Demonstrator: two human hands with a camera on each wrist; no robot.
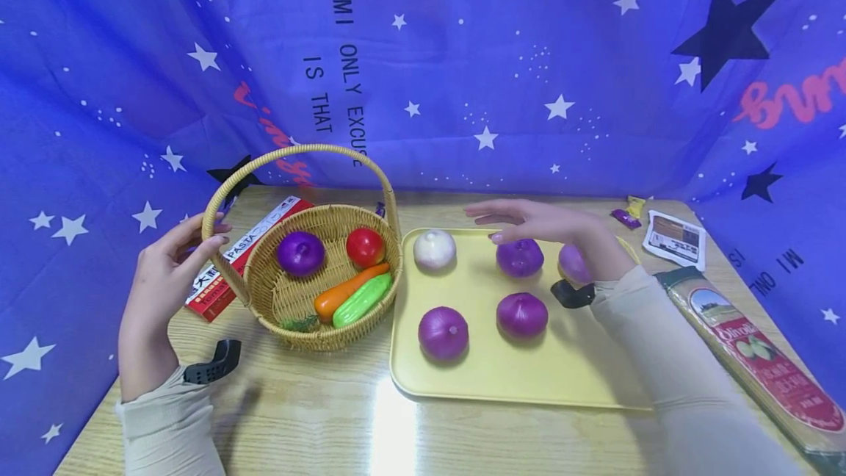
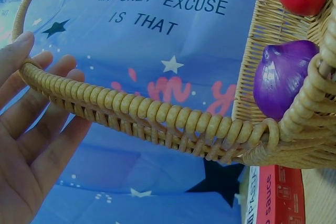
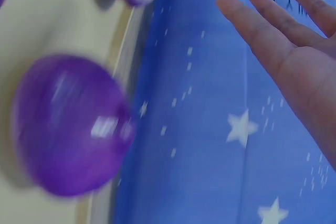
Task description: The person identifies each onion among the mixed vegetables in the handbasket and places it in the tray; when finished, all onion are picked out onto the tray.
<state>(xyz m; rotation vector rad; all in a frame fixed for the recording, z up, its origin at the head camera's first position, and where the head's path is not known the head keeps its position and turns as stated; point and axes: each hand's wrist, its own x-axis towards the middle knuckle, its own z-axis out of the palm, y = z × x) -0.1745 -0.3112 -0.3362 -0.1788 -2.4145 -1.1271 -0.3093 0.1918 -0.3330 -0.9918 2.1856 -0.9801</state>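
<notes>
My left hand [image 1: 161,270] holds the handle [image 2: 142,109] of a wicker basket [image 1: 390,292], thumb on one side and fingers behind it. Inside the basket lie a purple onion [image 1: 300,253], a red tomato [image 1: 366,247], an orange carrot [image 1: 350,292] and a light green vegetable [image 1: 363,300]. Over the back of a yellow tray [image 1: 489,373], my right hand [image 1: 545,222] hovers palm down with fingers extended and holds nothing. Beneath it sits a purple onion [image 1: 520,258]. The tray also bears a whitish onion [image 1: 435,250] and several more purple ones, including a front-left onion [image 1: 443,333].
A red and white pasta box [image 1: 218,292] lies behind the basket's left side. To the right of the tray are a long Olivoilà packet [image 1: 760,358], a flat white packet [image 1: 674,239] and small wrapped sweets [image 1: 626,218]. A blue star-patterned cloth [image 1: 449,153] encloses the table.
</notes>
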